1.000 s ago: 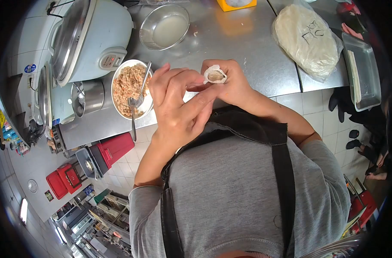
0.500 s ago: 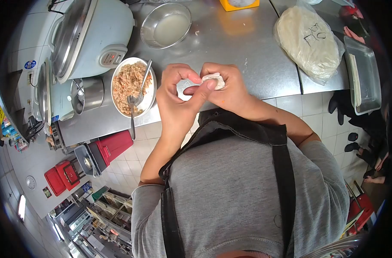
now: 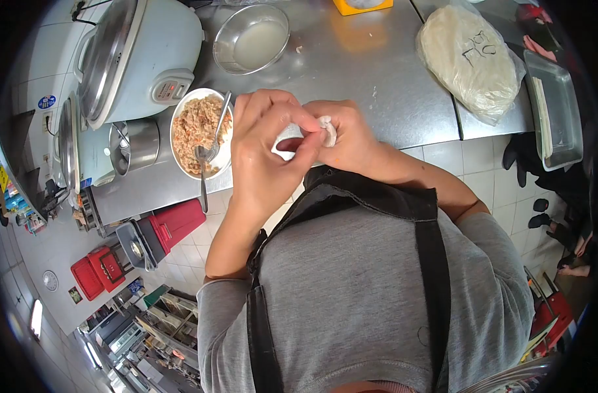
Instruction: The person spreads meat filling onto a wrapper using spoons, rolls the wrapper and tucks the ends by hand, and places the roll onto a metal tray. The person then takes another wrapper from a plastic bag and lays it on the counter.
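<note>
A small white dumpling is between my two hands above the table's front edge. My left hand pinches its near side between thumb and forefinger, the other fingers curled. My right hand cups the dumpling from the other side, its fingers bent and partly hidden behind the left hand. Left of my hands stands a white oval bowl of minced filling. A metal spoon lies in the filling, and a second handle sticks out over the bowl's near rim.
Behind the bowl are a large rice cooker and a steel pot. A metal bowl of cloudy liquid stands farther back. On the right lie a plastic bag of pale rounds and a metal tray. Another person's feet show at far right.
My left hand has turned and its thumb and forefinger have closed on the dumpling's edge. The dumpling now looks narrower and more upright. My right hand has barely moved.
</note>
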Motion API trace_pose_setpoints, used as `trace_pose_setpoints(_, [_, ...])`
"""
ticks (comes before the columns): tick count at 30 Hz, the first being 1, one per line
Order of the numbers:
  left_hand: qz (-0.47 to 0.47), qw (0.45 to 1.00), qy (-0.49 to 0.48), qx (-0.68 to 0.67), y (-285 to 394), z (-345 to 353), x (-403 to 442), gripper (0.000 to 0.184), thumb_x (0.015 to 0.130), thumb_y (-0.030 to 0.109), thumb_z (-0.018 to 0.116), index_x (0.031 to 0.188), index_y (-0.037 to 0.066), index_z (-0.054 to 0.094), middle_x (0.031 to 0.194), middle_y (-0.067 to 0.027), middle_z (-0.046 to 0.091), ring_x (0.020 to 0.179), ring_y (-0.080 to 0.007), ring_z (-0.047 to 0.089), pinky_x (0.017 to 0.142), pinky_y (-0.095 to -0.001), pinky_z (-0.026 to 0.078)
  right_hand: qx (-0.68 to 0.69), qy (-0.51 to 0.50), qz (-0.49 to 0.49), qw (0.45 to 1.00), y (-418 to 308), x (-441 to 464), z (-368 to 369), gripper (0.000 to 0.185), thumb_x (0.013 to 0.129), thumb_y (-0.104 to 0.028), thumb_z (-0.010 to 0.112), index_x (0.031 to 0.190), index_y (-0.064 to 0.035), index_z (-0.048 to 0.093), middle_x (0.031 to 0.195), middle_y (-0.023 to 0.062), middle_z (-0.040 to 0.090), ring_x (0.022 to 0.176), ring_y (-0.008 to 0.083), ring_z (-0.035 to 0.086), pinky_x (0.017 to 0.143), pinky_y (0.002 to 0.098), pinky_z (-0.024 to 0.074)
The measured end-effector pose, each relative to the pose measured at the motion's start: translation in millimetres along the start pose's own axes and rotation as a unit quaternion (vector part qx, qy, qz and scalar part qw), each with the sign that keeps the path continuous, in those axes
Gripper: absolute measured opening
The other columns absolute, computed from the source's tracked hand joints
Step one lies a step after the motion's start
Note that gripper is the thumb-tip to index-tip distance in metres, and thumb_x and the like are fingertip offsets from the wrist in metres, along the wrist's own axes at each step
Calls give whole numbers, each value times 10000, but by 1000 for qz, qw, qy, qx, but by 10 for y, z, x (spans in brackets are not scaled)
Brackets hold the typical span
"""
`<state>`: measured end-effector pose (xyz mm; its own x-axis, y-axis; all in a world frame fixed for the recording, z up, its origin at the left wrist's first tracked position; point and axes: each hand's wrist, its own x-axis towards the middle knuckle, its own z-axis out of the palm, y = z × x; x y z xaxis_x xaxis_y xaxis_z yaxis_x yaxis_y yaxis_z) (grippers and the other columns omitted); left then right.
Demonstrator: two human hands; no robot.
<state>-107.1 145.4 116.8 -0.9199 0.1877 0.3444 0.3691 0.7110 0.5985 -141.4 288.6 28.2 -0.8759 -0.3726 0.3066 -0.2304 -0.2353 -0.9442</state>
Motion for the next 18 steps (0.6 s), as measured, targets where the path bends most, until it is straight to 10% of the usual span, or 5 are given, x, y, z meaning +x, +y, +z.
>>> trace_pose_setpoints(18, [61,990,-126,-27,7,-210,121,252,649,60,876,844,142,738,918,-21,579,887,-256,520,773,-363,414,-18,-295,11,955,-53,143,-262,380,809,-342,902,862,-15,716,791,113,729,703,254,675,703,363,530])
